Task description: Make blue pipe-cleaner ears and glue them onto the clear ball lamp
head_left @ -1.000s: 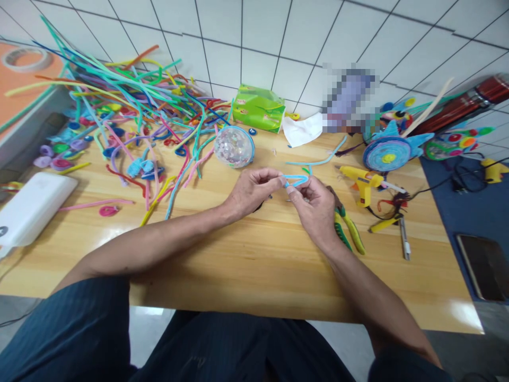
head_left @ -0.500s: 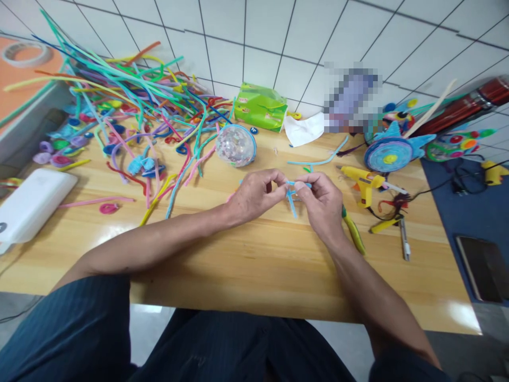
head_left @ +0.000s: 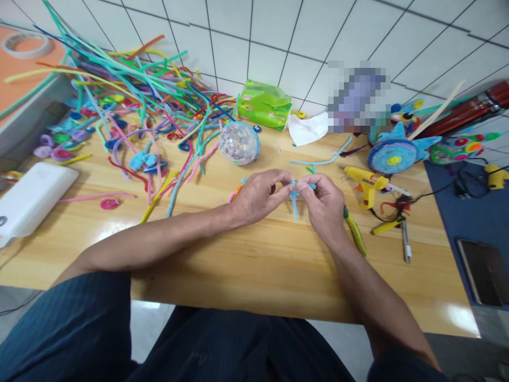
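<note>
Left hand point(head_left: 260, 197), right hand point(head_left: 324, 206) both clamped on thin light-blue fuzzy stem point(head_left: 295, 208); uneven pull might kink or unbend it.

The pale wooden counter point(head_left: 246, 265), read from its middle, carries coloured fuzzy stems point(head_left: 159, 90) between ten and eleven o'clock, a white slab point(head_left: 37, 199) at nine, a clear dome point(head_left: 237, 143) at twelve, a yellow glue gun point(head_left: 368, 184) past two, pliers point(head_left: 356, 233) at three.
</note>
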The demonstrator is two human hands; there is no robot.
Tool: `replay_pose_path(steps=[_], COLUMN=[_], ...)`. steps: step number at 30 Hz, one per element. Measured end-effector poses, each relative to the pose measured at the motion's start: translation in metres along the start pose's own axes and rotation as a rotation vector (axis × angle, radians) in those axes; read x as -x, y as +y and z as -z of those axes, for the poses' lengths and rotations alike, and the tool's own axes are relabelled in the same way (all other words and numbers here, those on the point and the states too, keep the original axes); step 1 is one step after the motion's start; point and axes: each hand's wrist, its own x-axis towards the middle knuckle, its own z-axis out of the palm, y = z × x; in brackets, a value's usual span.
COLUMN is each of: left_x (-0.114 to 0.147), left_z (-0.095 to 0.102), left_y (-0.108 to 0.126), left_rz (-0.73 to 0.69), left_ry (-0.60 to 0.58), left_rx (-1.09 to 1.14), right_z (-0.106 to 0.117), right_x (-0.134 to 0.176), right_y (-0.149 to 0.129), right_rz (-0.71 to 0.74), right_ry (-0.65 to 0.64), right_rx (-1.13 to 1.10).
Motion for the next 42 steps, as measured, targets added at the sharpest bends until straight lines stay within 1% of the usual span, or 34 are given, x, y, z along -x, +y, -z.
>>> replay_pose_path(steps=[3, 8, 12, 17, 20, 22, 25, 27, 30, 34, 42], left_x=[-0.001, 0.000, 0.001, 0.001, -0.001, -0.004, -0.009, -0.012, -0.015, -0.015, -0.014], left_z=[-0.001, -0.001, -0.002, 0.000, 0.003, 0.004, 0.005, 0.004, 0.003, 0.003, 0.001], left_y=[0.002, 0.001, -0.001, 0.002, 0.004, 0.003, -0.003, -0.007, -0.009, -0.008, -0.010], left_rz=[0.005, -0.013, -0.011, 0.039, 0.109, 0.194, 0.332, 0.394, 0.439, 0.477, 0.533], left_ry=[0.037, 0.060, 0.043, -0.006, -0.049, -0.066, -0.032, -0.003, 0.022, 0.044, 0.015], left_rx=[0.039, 0.005, -0.005, -0.006, 0.083, 0.190, 0.354, 0.438, 0.509, 0.558, 0.634], right_z=[0.000, -0.001, -0.002, -0.001, -0.002, -0.003, -0.005, -0.007, -0.009, -0.010, -0.014], right_x=[0.001, 0.002, 0.003, 0.004, 0.004, 0.003, -0.001, -0.003, -0.005, -0.005, -0.005], right_y=[0.001, 0.002, 0.003, 0.004, 0.004, 0.003, 0.002, 0.002, 0.003, 0.005, 0.008], right_rz=[-0.018, -0.009, -0.001, 0.016, 0.008, -0.035, -0.124, -0.168, -0.210, -0.239, -0.258], right_ry=[0.013, 0.026, 0.022, 0.031, 0.027, 0.007, -0.023, -0.047, -0.083, -0.090, -0.061], right_rx=[-0.014, -0.017, 0.001, 0.021, 0.002, -0.080, -0.188, -0.188, -0.195, -0.252, -0.297])
